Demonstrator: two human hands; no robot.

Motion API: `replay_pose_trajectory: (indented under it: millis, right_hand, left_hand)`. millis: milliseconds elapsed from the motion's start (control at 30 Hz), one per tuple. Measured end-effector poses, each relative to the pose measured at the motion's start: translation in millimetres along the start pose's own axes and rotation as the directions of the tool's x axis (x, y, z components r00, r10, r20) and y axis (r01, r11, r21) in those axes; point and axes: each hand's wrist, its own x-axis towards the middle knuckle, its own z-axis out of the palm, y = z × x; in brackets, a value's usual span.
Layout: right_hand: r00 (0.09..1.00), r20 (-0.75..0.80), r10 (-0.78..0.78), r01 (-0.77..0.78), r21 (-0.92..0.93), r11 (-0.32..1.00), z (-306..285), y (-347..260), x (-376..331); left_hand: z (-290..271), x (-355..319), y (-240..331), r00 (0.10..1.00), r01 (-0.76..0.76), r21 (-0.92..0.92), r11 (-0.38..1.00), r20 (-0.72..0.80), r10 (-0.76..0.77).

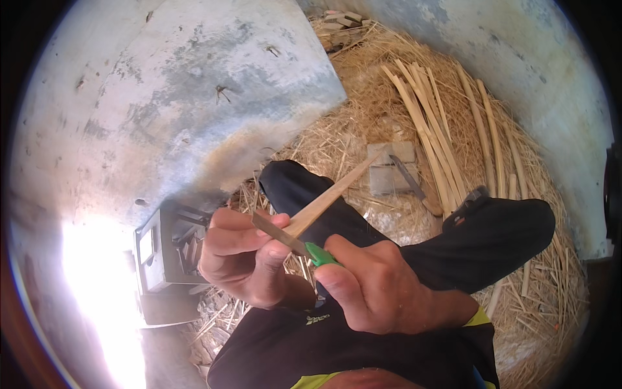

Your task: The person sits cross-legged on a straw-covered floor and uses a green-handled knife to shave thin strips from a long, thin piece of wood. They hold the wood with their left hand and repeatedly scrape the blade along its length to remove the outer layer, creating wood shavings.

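Observation:
Between thumb and fingers, my left hand (243, 256) pinches the near end of a long, pale bamboo strip (330, 194), which tapers away toward the far right. Closed round a green handle, my right hand (382, 285) holds a knife (319, 254). Its flat, dull blade crosses the strip's near end, close to my left thumb and fingertips. Whether the edge bites into the strip cannot be made out. Both hands are above my lap, in front of my crossed legs.
Ahead, a second knife (414, 185) with a curved blade lies against a grey block (387, 178). Long split strips (431, 133) rest on shavings to the right. A grey metal box (165, 249) stands at left. Pale walls (194, 84) close in both sides.

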Motion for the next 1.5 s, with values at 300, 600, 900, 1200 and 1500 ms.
replay_pose_trajectory:
  millis: [300, 600, 900, 1200, 1500]
  right_hand:
    - [0.997, -0.031, 0.068, -0.073, -0.194, 0.978, 13, 1, -7]
    - [0.851, -0.308, 0.426, -0.524, -0.567, 0.636, -6, 113, -22]
    - [0.995, -0.054, 0.084, -0.083, 0.028, 0.996, 2, 5, 1]
    - [0.993, -0.070, 0.093, -0.094, -0.015, 0.995, 16, 13, 3]
    - [0.962, -0.057, 0.266, -0.272, -0.146, 0.951, 6, 23, 5]
  left_hand:
    - [-6, -5, 4, 0.998, 0.049, 0.006, 0.999, -0.045, -0.049]
    - [0, -3, -4, 0.998, 0.012, -0.127, 0.992, -0.058, -0.019]
    - [25, -2, 1, 0.954, 0.077, 0.052, 0.996, -0.294, -0.059]
    - [41, -9, -4, 0.925, -0.037, 0.100, 0.994, -0.374, 0.072]
    - [33, -7, -10, 0.922, -0.045, 0.159, 0.986, -0.373, 0.102]
